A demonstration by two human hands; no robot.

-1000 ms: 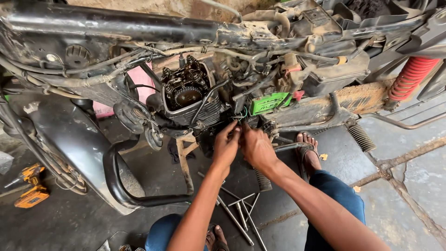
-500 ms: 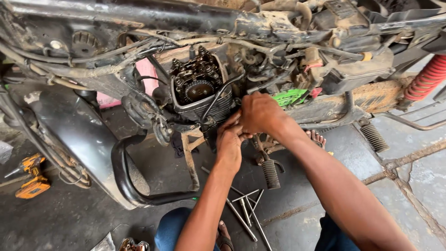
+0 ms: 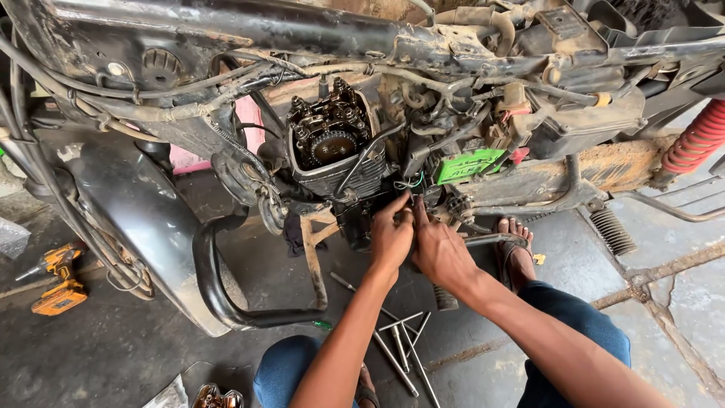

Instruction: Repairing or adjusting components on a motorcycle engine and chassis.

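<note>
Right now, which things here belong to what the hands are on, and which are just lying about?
In use: left hand, right hand, engine, its lower side.
Lying about: cordless drill, long rods on the floor, green battery, red spring.

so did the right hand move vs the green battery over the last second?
Yes. The right hand was up level with the green battery half a second ago; now it sits lower, below it, beside the left hand.

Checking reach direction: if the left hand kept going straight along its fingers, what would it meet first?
Probably the dirty metal engine block: the left hand points up at its lower side, fingertips seemingly touching already; depth unclear.
</note>
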